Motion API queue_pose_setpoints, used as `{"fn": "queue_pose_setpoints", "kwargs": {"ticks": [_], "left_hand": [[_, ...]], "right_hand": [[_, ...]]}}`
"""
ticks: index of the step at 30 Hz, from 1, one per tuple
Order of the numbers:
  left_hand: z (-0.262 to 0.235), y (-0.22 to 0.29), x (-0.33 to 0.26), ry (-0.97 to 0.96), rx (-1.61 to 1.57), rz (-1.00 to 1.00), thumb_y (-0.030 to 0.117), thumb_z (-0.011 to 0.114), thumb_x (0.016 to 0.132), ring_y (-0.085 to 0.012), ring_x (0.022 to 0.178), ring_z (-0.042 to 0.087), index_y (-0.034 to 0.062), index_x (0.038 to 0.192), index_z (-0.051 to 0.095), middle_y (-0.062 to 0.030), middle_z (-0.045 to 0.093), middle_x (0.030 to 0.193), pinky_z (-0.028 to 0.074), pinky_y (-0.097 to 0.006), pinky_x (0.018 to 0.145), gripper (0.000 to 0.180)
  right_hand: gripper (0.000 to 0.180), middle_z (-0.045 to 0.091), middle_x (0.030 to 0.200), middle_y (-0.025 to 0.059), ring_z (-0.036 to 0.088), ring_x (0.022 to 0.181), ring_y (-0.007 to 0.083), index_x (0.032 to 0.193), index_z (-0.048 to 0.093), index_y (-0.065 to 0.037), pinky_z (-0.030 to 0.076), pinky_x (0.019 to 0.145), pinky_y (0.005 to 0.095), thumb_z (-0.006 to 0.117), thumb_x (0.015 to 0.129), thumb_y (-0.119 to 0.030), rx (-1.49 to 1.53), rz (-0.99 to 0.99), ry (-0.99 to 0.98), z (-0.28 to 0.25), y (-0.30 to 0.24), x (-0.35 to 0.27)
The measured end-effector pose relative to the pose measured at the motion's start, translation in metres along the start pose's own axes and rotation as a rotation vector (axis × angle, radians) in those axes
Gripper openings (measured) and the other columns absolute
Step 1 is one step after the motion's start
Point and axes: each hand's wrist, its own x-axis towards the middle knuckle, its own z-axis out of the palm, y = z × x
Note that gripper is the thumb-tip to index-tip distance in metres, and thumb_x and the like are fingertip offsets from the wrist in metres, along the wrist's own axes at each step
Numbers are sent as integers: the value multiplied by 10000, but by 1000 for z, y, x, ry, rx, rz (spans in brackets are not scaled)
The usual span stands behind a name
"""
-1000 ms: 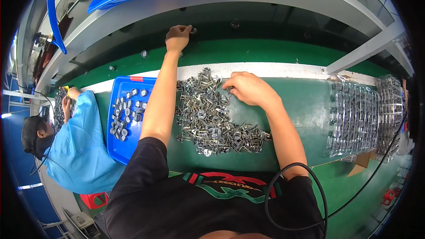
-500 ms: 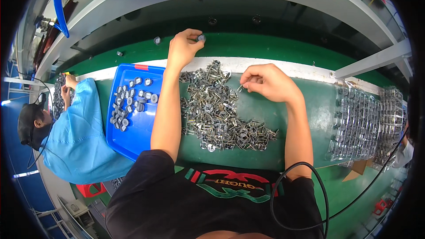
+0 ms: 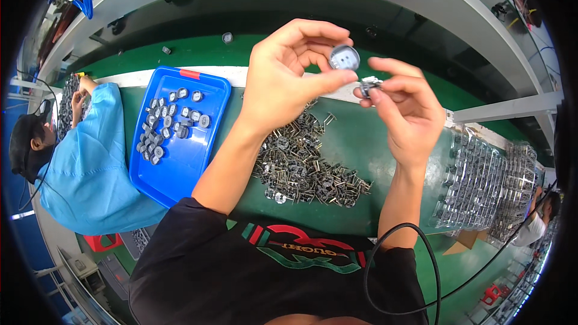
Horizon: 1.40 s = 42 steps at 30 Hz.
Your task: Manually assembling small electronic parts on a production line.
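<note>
Raised over the bench, my left hand [image 3: 280, 75] pinches a round grey plastic housing [image 3: 345, 58] between thumb and fingers. Its hollow face, with small dark slots in it, is visible. Just to the right, my right hand [image 3: 410, 105] grips a small metal-pronged insert [image 3: 369, 86] by the fingertips. The two parts are close together but apart. Below my hands lies a heap of similar pronged metal parts [image 3: 295, 159] on the green bench [image 3: 355, 144]. A blue tray [image 3: 195, 171] left of my left forearm holds several more grey housings [image 3: 159, 121].
Stacked clear plastic trays of parts [image 3: 472, 177] stand at the right. A white ledge [image 3: 238, 75] and grey shelf frame [image 3: 518, 107] run along the far side. Two loose housings, one of them round [image 3: 227, 38], lie beyond the ledge. A co-worker in blue [image 3: 84, 156] sits at left.
My left hand has come back from beyond the ledge with the grey housing. My right hand has lifted from the heap's edge with the metal insert, and both hands are now close together.
</note>
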Motion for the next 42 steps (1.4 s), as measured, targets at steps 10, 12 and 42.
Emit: {"fn": "queue_pose_setpoints", "kwargs": {"ticks": [10, 12, 42], "left_hand": [[16, 15, -14, -224, 216, 122, -145, 731, 738, -243, 1127, 642, -64, 1250, 512, -199, 640, 1178, 553, -261, 796, 563], [18, 15, -16, -230, 201, 106, -148, 729, 741, -256, 1130, 641, -65, 1248, 511, -194, 636, 1177, 571, -283, 823, 558], [-27, -58, 28, 94, 453, -237, 30, 714, 803, -139, 849, 679, -63, 1085, 687, -124, 723, 923, 530, -252, 788, 298]], "right_hand": [[212, 691, 939, 148, 670, 853, 228, 897, 707, 45, 557, 713, 308, 722, 709, 141, -504, -482, 43, -3, -24, -1], [205, 678, 944, 142, 659, 855, 217, 902, 707, 41, 553, 708, 298, 728, 719, 132, -451, -426, 54, 2, -26, -5], [259, 638, 1000, 133, 656, 873, 248, 1122, 667, -17, 532, 746, 344, 581, 881, 25, -619, 27, -100, -9, 39, 5]]}}
